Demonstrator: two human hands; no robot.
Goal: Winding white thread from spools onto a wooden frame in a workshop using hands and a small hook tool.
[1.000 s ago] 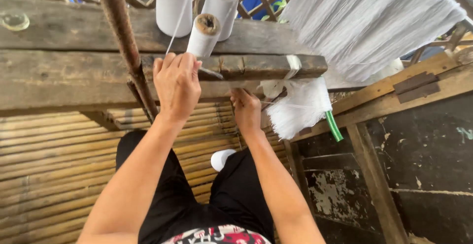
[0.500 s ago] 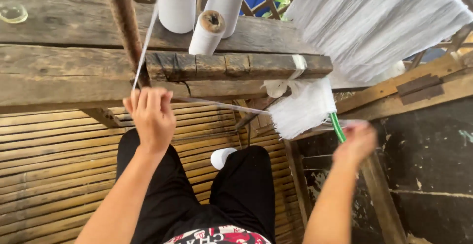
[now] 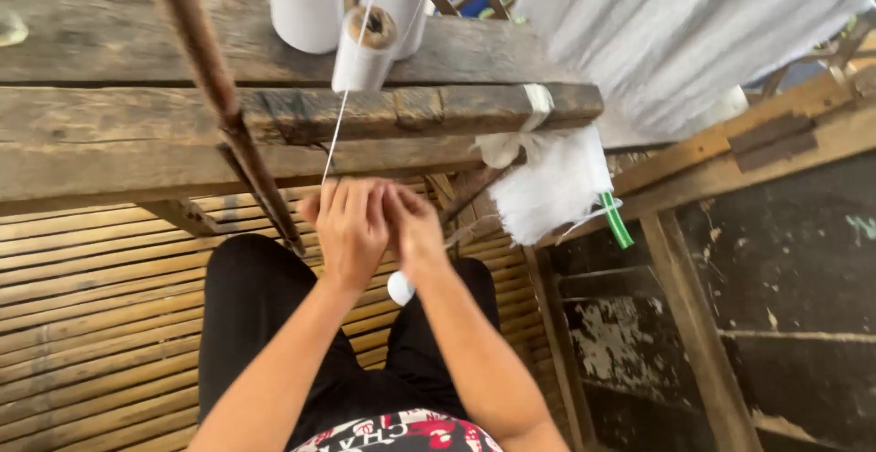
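left hand point(image 3: 351, 224) and right hand point(image 3: 415, 228) touching, fingers curled narrow, pinching white thread point(image 3: 336, 133), thread running up-left from left hand to spool point(image 3: 363, 46) above on wooden beam point(image 3: 137, 105)

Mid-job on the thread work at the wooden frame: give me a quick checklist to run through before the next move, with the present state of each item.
1. Both hands at the thread: ok. The left hand and the right hand are together just below the wooden beam.
2. Thread feed: ok. A white thread runs straight down from the spools to the left hand.
3. Spools upright: ok. The small spool and the large spool stand on the beam.
4. Grip on the thread end: cannot tell, the fingers hide it.
5. White thread bundle: ok, it hangs tied at the beam's right end, apart from the hands.
6. Rusty rod: ok, left of the thread, not touching it.
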